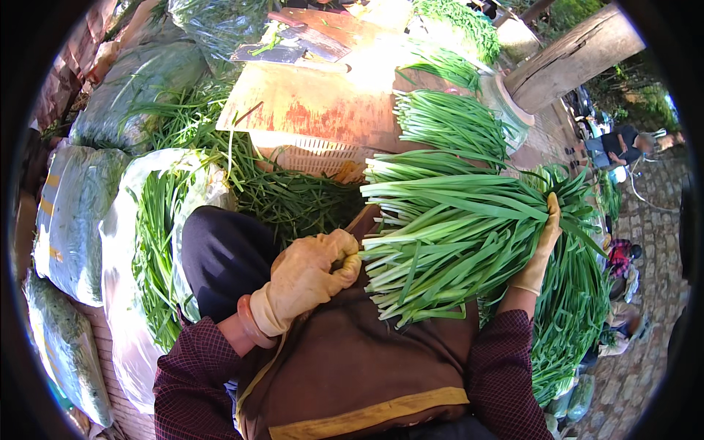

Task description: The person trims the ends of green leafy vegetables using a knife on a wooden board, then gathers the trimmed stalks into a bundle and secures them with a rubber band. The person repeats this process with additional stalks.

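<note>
My left hand (pixel 314 273), in a pale rubber glove with a bracelet at the wrist, is closed just left of the white stem ends of a large bunch of long green leafy vegetables (pixel 447 235). What it pinches, if anything, is hidden. My right hand (pixel 540 242), gloved too, grips that bunch around its leafy end and holds it crosswise over my brown apron (pixel 359 367). More long leaves hang below and behind my right hand. Another bunch (pixel 447 121) lies beyond on a stained board (pixel 308 95).
Plastic-wrapped bales (pixel 77 220) and an open bag of greens (pixel 158 249) line the left. A slatted crate (pixel 315 154) sits under the board, beside loose leaves (pixel 279 198). A wooden post (pixel 572 59) rises at upper right; other people (pixel 616 147) are on the paving (pixel 645 367) at right.
</note>
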`<state>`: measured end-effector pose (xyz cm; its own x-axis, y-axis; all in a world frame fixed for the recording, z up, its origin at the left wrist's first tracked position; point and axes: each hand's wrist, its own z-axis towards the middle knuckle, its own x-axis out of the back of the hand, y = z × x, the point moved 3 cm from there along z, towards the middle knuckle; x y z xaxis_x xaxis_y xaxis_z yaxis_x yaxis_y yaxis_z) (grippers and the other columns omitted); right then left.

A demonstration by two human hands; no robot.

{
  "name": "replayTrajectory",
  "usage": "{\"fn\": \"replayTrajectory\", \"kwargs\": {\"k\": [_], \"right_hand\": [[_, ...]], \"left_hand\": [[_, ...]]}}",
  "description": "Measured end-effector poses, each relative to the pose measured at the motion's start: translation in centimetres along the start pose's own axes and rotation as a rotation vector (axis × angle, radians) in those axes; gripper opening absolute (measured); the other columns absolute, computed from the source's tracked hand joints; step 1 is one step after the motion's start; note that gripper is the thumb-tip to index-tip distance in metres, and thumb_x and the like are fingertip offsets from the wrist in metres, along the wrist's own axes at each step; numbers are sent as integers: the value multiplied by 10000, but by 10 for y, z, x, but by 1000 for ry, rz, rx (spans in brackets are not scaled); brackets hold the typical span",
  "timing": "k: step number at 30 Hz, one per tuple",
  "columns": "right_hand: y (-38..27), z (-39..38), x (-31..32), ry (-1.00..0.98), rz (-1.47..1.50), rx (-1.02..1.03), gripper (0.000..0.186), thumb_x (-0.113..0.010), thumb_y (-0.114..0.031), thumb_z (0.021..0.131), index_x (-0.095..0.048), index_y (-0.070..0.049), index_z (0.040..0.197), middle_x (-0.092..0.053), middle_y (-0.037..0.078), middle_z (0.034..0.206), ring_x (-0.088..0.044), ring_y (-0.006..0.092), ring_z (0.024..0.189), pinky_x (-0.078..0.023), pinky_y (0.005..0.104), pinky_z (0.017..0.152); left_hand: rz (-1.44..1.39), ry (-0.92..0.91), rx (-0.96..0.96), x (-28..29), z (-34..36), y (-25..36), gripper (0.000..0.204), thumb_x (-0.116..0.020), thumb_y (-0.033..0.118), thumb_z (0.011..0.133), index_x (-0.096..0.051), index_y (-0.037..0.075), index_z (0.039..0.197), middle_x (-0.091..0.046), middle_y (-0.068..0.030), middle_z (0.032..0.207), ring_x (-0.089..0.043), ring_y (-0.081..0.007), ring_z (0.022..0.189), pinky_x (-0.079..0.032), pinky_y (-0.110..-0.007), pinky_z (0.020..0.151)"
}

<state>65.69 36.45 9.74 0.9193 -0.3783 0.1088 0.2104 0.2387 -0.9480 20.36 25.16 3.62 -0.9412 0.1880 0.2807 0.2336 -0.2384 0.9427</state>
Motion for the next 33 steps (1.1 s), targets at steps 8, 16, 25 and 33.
{"fn": "replayTrajectory", "kwargs": {"k": [8, 16, 25, 33], "right_hand": [[-11, -6, -1, 162, 31, -171, 602, -524, -459, 1018, -542, 38, 1358, -646, 153, 1264, -663, 232, 1064, -539, 385, 957], [-18, -1, -12, 132, 210, -200, 397, -598, -339, 993, -646, 19, 1160, -722, 135, 1026, -707, 233, 868, -583, 370, 808], [-39, -9, -35, 95, 175, -27, 351, -627, -294, 970, -676, 31, 1092, -710, 118, 969, -693, 205, 820, -576, 339, 763], [-32, -3, -27, 140, 152, -127, 362, -609, -309, 982, -672, 26, 1103, -712, 121, 970, -693, 208, 817, -570, 340, 778]], "left_hand": [[365, 1132, 224, 209, -7, -69, 48, -676, 80, 941, -690, 77, 987, -600, 25, 658, -450, -36, 565, -388, -222, 539], [377, 342, 68, 97, 52, -73, 321, -697, 287, 946, -712, 34, 1143, -746, -133, 907, -693, -170, 780, -539, -319, 729], [-430, 230, 157, -17, 114, -66, 54, -705, 50, 878, -688, 1, 891, -672, 13, 768, -568, -70, 702, -484, -249, 663], [-556, 483, 267, 26, 89, -66, 131, -631, -10, 923, -676, 29, 806, -616, 46, 702, -461, -34, 599, -386, -206, 557]]}}
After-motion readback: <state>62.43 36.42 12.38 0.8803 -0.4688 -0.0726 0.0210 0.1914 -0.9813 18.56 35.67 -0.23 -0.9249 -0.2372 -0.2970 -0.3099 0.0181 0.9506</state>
